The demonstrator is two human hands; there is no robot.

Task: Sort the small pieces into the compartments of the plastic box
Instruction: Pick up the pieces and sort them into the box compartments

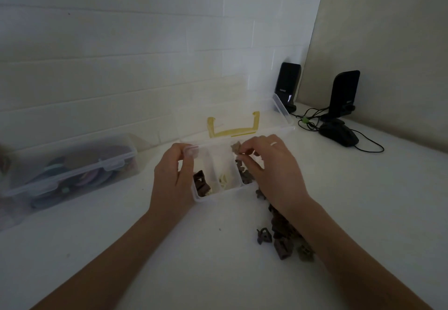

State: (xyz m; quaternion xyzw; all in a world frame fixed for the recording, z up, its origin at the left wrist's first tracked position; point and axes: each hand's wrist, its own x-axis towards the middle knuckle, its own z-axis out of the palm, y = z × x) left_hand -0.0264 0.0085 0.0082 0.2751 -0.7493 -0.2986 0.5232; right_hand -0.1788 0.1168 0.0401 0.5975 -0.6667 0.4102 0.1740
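Observation:
A clear plastic box with three compartments stands open on the white table, its lid with a yellow handle tipped back. My left hand grips the box's far left corner. My right hand hovers over the right compartment, its fingertips pinching a small tan piece. Dark brown pieces lie in the left compartment, pale ones in the middle, dark ones in the right. A loose pile of small pieces lies on the table beneath my right forearm.
A closed clear storage box with round coloured things inside stands at the left. Two black speakers, a black mouse and their cables sit at the back right corner. A white brick wall runs behind the table.

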